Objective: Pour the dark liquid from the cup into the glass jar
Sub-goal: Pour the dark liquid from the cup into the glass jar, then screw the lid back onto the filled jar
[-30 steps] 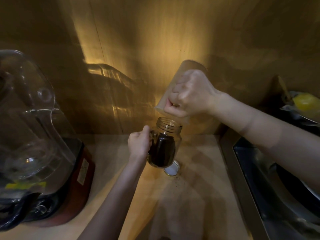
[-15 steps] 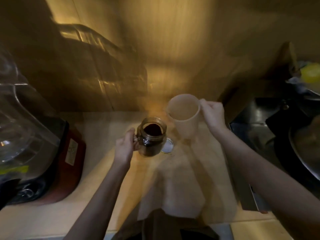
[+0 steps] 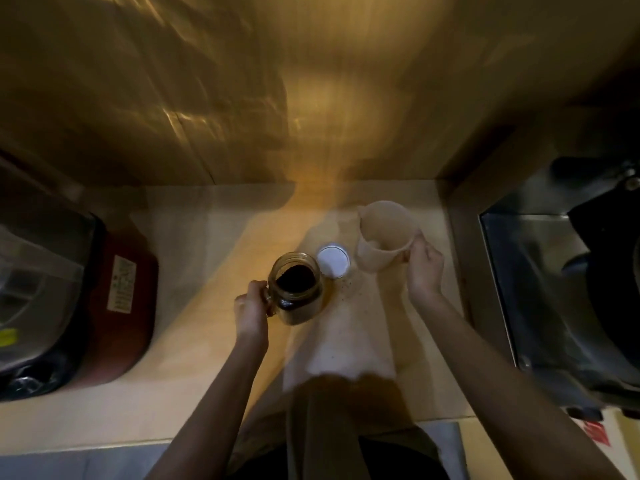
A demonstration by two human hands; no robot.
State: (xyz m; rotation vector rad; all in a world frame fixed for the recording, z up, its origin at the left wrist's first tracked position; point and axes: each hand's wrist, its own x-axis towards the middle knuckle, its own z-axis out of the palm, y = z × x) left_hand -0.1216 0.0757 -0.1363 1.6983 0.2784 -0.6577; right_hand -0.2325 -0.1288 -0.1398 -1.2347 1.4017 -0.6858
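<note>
Glass jar [image 3: 298, 292] of dark liquid [image 3: 293, 279] and pale cup [image 3: 382, 237], both held upright over the desk [image 3: 194, 341].
Left hand [image 3: 252, 308]: fingers curled tight around the jar's side handle. Right hand [image 3: 424, 268]: fingers [image 3: 412, 245] pinched on the cup's near rim; cup looks empty. White lid [image 3: 333, 262]: flat on the desk between jar and cup. Red-based blender [image 3: 86, 299]: far left.

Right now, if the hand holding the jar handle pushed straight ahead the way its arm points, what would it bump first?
Likely nothing new: the left hand already grips the glass jar. Further along lies the white lid, though depth is unclear.
</note>
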